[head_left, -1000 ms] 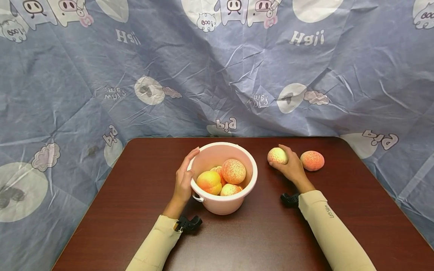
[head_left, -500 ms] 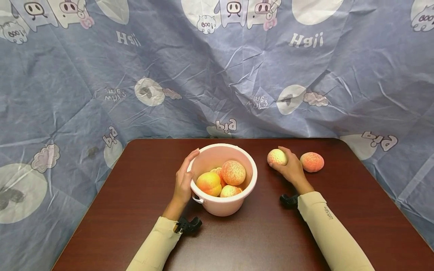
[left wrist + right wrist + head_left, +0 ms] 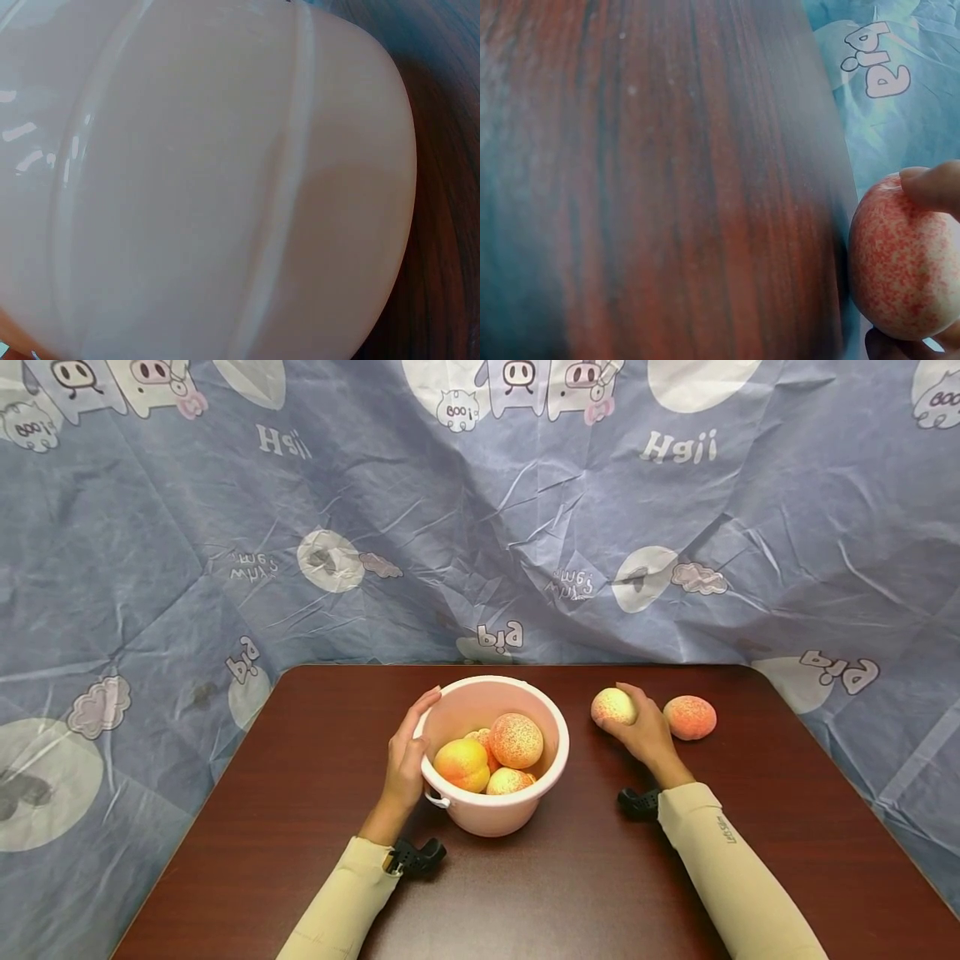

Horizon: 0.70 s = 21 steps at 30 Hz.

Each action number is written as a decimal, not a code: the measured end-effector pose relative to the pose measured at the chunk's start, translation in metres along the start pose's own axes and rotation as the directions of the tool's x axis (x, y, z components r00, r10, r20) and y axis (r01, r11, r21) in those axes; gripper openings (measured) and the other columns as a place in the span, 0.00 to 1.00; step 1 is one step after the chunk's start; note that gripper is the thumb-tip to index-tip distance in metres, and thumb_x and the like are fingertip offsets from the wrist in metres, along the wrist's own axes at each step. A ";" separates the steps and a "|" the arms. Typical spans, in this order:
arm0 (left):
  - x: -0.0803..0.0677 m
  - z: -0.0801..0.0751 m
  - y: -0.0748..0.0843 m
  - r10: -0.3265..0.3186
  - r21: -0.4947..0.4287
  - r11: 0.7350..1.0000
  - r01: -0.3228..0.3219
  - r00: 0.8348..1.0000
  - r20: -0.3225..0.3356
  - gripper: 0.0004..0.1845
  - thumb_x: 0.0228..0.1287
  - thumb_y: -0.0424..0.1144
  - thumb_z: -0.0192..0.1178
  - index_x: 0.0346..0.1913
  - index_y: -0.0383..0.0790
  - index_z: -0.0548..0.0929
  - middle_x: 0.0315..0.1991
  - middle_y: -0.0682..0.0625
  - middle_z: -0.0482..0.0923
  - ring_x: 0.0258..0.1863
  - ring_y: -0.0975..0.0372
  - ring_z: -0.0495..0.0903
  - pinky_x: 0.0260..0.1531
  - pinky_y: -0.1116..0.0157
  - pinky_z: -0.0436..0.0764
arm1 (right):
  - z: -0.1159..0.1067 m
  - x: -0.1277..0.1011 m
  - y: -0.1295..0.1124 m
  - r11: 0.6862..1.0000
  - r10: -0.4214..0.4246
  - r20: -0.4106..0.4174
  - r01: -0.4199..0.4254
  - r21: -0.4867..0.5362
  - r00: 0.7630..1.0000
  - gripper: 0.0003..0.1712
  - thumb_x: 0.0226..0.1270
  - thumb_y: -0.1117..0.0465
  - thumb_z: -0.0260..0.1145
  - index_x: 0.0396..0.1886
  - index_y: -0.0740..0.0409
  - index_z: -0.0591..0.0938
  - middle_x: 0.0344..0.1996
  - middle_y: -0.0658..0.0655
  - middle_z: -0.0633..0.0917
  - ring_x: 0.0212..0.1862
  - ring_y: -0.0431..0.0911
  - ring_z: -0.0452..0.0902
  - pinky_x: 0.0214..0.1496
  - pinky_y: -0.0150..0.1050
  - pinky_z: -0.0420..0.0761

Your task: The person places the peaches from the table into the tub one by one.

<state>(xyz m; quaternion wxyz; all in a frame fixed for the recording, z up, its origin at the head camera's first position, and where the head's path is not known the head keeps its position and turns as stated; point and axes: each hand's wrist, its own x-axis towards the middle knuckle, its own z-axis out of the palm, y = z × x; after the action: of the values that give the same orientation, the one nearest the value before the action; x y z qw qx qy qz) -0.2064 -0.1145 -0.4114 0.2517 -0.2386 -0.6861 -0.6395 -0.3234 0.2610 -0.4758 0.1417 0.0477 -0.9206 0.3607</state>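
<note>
A pink bucket (image 3: 487,814) with a white handle lug stands left of the table's middle, several peaches (image 3: 462,765) inside it. At its left side my left hand (image 3: 407,760) holds the rim, thumb near me and fingers reaching along the far side. The bucket's ribbed wall (image 3: 187,172) fills most of the left wrist view. To the right of the bucket, a pale, red-speckled peach (image 3: 612,708) is gripped between the thumb and fingers of my right hand (image 3: 647,731). In the right wrist view one digit presses on top of this peach (image 3: 900,262).
A redder peach (image 3: 690,717) lies on the table just right of my right hand. The dark wood table (image 3: 570,877) reaches to a blue patterned cloth (image 3: 450,543) hanging behind it and along the sides. Each wrist carries a black camera mount (image 3: 418,857).
</note>
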 end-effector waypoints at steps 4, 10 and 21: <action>0.000 0.000 0.001 -0.003 0.002 1.000 0.003 1.000 -0.001 0.31 0.51 0.21 0.36 0.61 0.19 0.69 0.63 0.29 0.67 0.65 0.38 0.63 0.68 0.61 0.61 | 0.000 0.000 0.000 1.000 0.021 -0.002 -0.021 0.000 1.000 0.43 0.53 0.50 0.74 0.69 0.52 0.68 0.55 0.71 0.74 0.52 0.64 0.71 0.52 0.60 0.70; -0.001 -0.001 -0.015 0.027 -0.022 0.999 -0.027 1.000 -0.001 0.31 0.51 0.22 0.36 0.63 0.22 0.69 0.64 0.30 0.67 0.67 0.42 0.63 0.68 0.61 0.60 | 0.000 -0.001 0.000 0.999 0.036 -0.007 -0.035 0.005 0.999 0.43 0.54 0.50 0.73 0.69 0.51 0.68 0.55 0.71 0.74 0.52 0.64 0.71 0.51 0.59 0.70; -0.004 -0.002 -0.042 0.032 0.003 0.999 -0.032 0.999 -0.019 0.33 0.52 0.30 0.38 0.64 0.32 0.72 0.65 0.41 0.69 0.67 0.53 0.66 0.68 0.61 0.60 | -0.002 -0.002 -0.001 1.000 0.012 -0.014 -0.012 0.016 1.000 0.43 0.54 0.51 0.73 0.69 0.52 0.68 0.56 0.71 0.74 0.52 0.64 0.71 0.52 0.59 0.70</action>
<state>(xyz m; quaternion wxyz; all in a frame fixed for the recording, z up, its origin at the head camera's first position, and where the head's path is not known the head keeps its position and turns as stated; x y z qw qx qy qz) -0.2304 -0.1190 -0.4452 0.2686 -0.2429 -0.6808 -0.6367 -0.3204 0.2616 -0.4739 0.1455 0.0408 -0.9170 0.3691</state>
